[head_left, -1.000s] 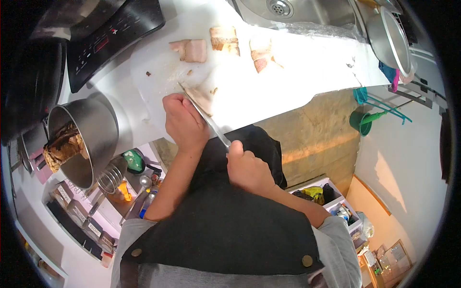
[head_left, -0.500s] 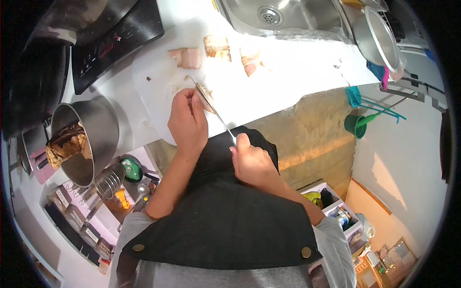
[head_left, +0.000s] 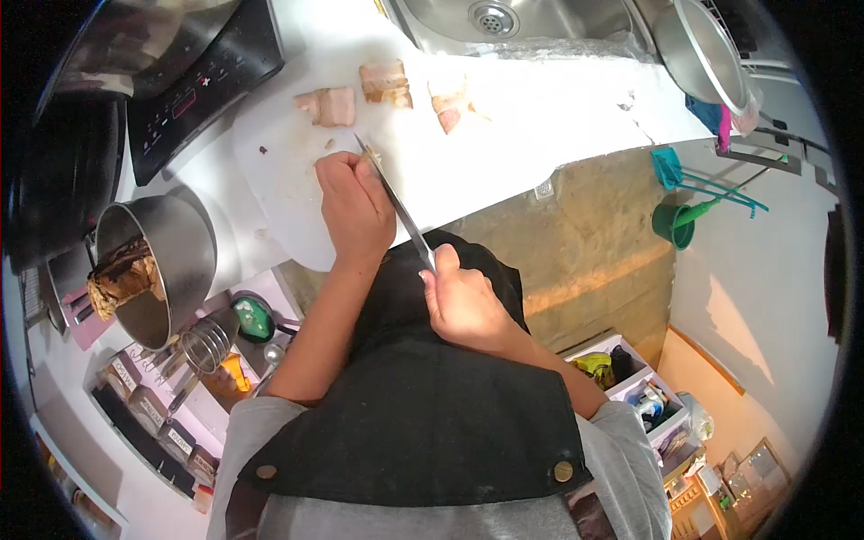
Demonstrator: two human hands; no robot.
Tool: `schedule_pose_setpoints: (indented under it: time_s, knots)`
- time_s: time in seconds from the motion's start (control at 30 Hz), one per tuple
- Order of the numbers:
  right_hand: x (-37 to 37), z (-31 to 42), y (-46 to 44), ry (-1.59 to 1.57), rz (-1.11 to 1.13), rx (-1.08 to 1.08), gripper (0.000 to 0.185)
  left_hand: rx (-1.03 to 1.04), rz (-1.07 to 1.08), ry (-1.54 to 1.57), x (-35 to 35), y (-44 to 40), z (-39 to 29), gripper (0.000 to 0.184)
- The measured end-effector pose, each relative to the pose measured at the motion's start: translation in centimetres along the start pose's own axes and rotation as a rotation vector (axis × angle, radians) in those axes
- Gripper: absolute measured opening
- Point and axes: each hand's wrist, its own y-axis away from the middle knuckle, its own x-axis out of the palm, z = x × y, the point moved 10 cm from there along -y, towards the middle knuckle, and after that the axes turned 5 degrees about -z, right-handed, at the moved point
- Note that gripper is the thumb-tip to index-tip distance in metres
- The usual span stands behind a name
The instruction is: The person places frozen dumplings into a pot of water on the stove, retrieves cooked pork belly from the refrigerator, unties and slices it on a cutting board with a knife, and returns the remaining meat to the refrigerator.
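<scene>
My right hand [head_left: 463,301] is wrapped round the handle of a knife [head_left: 399,205], whose blade points up and left over a white cutting board [head_left: 270,193]. Curled against the blade's left side, my left hand [head_left: 355,207] pinches a small piece of meat, mostly hidden by the fingers and blade. Beyond the knife tip lie three flat pieces of bacon-like meat: a pale piece [head_left: 327,106], a browner piece [head_left: 387,84] and a partly overexposed piece [head_left: 450,106]. A small scrap [head_left: 330,144] lies near my left fingers.
A steel sink [head_left: 558,20] is at the back, with a metal bowl [head_left: 697,58] to its right. An induction cooktop [head_left: 202,94] stands at left. Nearer is a steel pot [head_left: 184,261] with brown contents. Utensils and labelled jars [head_left: 148,409] sit lower left.
The head view has shifted slightly, so the counter items appear farther left and up. My left hand has turned over the meat, which shows less, and the knife lies closer against the fingers.
</scene>
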Motion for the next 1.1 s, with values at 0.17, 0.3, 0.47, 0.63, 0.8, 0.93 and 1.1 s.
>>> schedule_pose_setpoints:
  time_s: [0.17, 0.3, 0.47, 0.63, 0.8, 0.93, 1.1]
  knots:
    - [0.0, 0.1, -0.5, 0.023, -0.001, -0.001, 0.023, -0.026, 0.01, -0.024, 0.1, 0.0, 0.3, 0.017]
    - [0.3, 0.1, -0.2, 0.015, 0.009, -0.008, 0.023, -0.056, 0.006, -0.035, 0.1, 0.0, 0.6, 0.017]
    - [0.9, -0.7, 0.5, -0.007, 0.027, 0.068, 0.024, -0.061, 0.006, -0.046, 0.1, -0.3, 0.6, 0.017]
    - [1.2, -0.2, -0.2, 0.037, 0.081, 0.113, 0.023, -0.059, 0.005, -0.069, 0.0, -0.3, 0.8, 0.017]
    - [1.0, 0.3, -0.9, 0.082, 0.076, 0.112, 0.023, -0.072, 0.025, -0.082, 0.2, -0.2, 0.9, 0.016]
    - [0.8, 0.5, -1.6, 0.022, -0.015, 0.052, 0.024, -0.137, 0.037, -0.067, 0.2, -0.1, 1.5, 0.023]
    - [0.2, 1.1, -1.9, -0.023, 0.014, 0.002, 0.023, -0.102, 0.005, -0.075, -0.1, -0.4, 1.3, 0.016]
